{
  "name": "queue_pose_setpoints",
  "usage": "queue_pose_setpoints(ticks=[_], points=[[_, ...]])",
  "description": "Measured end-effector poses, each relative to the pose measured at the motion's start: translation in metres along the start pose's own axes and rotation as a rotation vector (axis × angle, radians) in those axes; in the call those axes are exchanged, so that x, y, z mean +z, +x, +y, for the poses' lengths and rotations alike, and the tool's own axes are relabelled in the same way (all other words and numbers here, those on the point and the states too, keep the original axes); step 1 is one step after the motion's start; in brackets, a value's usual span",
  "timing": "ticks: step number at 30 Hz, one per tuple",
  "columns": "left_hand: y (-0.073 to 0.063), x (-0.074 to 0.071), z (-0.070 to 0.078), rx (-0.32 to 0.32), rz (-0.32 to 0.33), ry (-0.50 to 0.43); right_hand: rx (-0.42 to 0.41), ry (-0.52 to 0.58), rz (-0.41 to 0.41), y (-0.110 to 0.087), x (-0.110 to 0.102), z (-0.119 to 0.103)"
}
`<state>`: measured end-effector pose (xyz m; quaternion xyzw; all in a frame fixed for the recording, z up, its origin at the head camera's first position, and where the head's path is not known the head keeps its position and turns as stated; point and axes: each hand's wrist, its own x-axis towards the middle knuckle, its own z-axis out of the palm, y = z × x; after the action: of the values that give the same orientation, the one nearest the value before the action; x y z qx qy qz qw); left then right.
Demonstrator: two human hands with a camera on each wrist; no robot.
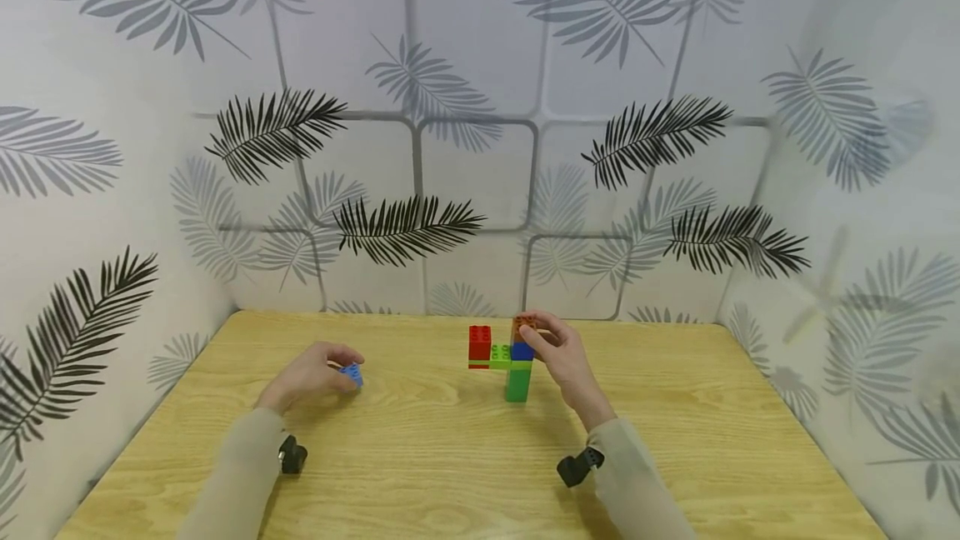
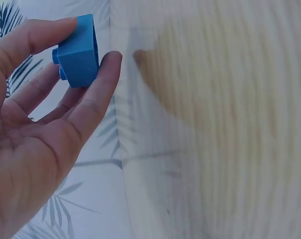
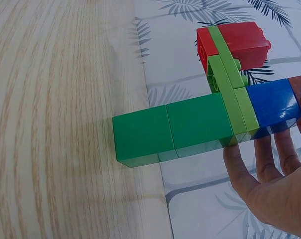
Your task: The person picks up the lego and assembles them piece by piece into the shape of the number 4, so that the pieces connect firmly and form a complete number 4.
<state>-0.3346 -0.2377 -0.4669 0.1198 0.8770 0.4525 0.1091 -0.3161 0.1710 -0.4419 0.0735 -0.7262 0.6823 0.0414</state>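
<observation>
Between its thumb and fingers my left hand (image 1: 309,375) pinches a light blue toy brick (image 2: 79,54), held over the left side of the table. Its studs face the palm in the left wrist view. On the right, my right hand (image 1: 567,362) grips a toy brick tower (image 1: 517,385) around its top orange brick (image 1: 524,324). Below that come a dark blue brick (image 3: 273,103), lime green plates (image 3: 234,110) and two green bricks (image 3: 197,124) at the foot. A lime side arm reaches left and carries a red brick (image 3: 245,45). Fingers partly hide the orange brick.
The wooden table (image 1: 420,457) meets a wall (image 1: 480,165) with leaf-patterned covering at its back edge. Similar covering lines both sides. Each wrist wears a black strapped camera, one on the left sleeve (image 1: 238,465), one on the right sleeve (image 1: 637,473).
</observation>
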Motion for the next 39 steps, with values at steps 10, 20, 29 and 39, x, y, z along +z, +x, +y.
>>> queue_pose_setpoints(ticks=[10, 20, 29, 39], points=[[0.009, 0.014, 0.018, 0.093, 0.047, -0.105, 0.019, -0.002, 0.004, 0.001, -0.001, -0.001], [0.025, 0.04, 0.035, 0.107, 0.179, -0.165, 0.019, 0.009, 0.001, 0.0, -0.002, -0.001], [0.025, 0.05, 0.044, 0.235, 0.239, -0.207, 0.015, 0.007, -0.008, -0.001, -0.002, 0.0], [0.01, 0.062, 0.09, 0.348, 0.353, -0.22, 0.006, 0.006, -0.005, 0.0, -0.001, -0.001]])
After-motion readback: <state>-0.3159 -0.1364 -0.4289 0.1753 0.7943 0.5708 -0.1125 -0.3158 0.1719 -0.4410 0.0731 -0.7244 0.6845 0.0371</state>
